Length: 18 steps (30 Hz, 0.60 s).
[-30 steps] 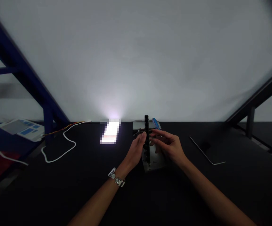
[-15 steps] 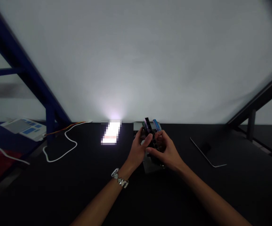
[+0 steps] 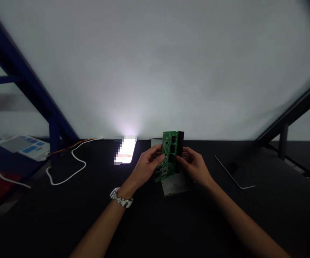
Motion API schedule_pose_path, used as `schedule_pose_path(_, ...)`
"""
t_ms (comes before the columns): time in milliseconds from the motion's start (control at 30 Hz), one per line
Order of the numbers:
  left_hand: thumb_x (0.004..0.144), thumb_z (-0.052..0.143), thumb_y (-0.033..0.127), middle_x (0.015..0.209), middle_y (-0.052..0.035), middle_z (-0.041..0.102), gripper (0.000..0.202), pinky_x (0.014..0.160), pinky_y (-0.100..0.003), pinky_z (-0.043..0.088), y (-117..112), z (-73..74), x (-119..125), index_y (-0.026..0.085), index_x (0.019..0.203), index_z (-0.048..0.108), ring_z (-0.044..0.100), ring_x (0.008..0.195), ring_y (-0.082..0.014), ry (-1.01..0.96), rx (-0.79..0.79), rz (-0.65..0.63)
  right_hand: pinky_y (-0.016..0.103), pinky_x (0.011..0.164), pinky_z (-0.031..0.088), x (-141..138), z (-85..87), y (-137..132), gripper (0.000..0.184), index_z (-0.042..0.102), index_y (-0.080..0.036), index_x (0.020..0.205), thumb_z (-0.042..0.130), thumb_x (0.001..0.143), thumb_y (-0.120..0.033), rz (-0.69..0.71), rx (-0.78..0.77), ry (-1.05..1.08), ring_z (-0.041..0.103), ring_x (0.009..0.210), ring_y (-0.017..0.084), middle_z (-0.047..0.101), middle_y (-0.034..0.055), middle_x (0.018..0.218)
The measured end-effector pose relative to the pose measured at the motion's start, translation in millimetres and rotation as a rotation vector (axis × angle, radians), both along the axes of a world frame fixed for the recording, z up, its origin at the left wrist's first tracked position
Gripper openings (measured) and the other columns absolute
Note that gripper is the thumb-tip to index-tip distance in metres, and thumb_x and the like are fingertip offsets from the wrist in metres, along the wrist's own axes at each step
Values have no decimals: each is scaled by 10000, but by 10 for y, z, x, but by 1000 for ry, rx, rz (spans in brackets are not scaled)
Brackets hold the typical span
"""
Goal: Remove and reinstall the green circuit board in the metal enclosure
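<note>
A green circuit board (image 3: 169, 156) with black connector blocks on its right edge stands upright above the black table (image 3: 155, 215). My left hand (image 3: 144, 167) grips its left edge with closed fingers. My right hand (image 3: 194, 166) pinches its right side. Below the board a grey metal case (image 3: 175, 186) lies flat on the table. My left wrist wears a metal watch (image 3: 121, 199).
A glowing screen (image 3: 125, 150) lies at the table's back left of the board. A white cable (image 3: 69, 170) loops further left. A thin bent metal rod (image 3: 234, 175) lies to the right. Blue frame beams (image 3: 37, 89) rise at left.
The board turned from edge-on to showing its green face. My left hand shifted left along its edge; my right hand stays on the right side.
</note>
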<state>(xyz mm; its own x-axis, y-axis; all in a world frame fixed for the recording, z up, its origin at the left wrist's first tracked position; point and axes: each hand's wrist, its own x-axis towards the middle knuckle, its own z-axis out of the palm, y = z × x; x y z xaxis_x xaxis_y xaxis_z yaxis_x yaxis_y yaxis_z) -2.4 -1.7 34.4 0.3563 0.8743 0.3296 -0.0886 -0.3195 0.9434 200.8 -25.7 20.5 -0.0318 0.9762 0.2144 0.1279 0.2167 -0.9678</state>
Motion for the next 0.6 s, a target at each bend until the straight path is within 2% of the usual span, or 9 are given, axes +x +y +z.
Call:
schedule_pose_path(133,875,627,291,1218,-100,652,415,976,-548,485,-9,-10,-47,272,1289,591,607,1133,-295,37,-34,-120,341,706,526,-83,37,-25,283,576,-222,1084,644,857,-378,49,7,101,672,818,206,714,60,962)
schedule_pose_path(267,809,706,263,1298,-110,602,547,944,-555,508,8,-97,-89,318,1329,546,605,1149,-307,151,-49,-219,386,889,508,-126,57,-11,231,553,-241,1077,617,886,-353,82,58,131,656,1015,223,694,66,1111)
schedule_pose_path(367,734,772,253,1387,-121,523,695,966,-571,487,27,-180,-105,333,1368,499,544,1230,-328,218,42,-169,440,1045,418,-138,79,-7,212,559,-261,1065,634,877,-322,116,128,144,542,1240,241,610,71,1299)
schedule_pose_path(433,684,806,246,1398,-144,503,801,956,-573,489,34,-214,-99,322,1401,458,537,1232,-346,239,97,-125,464,1094,366,-151,115,-23,252,562,-276,1043,694,829,-292,159,170,159,438,1345,251,528,61,1405)
schedule_pose_path(533,650,822,216,1371,-169,514,914,930,-555,508,38,-240,-52,307,1447,383,573,1177,-346,227,121,-115,469,1111,345,-187,184,-65,331,563,-289,1023,764,760,-277,232,199,147,354,1401,260,432,51,1489)
schedule_pose_path(600,649,821,210,1379,-172,498,949,956,-547,491,45,-265,4,300,1462,340,560,1190,-338,200,132,-119,465,1111,347,-217,206,-83,354,553,-303,1070,750,776,-314,247,193,148,357,1398,256,394,52,1513)
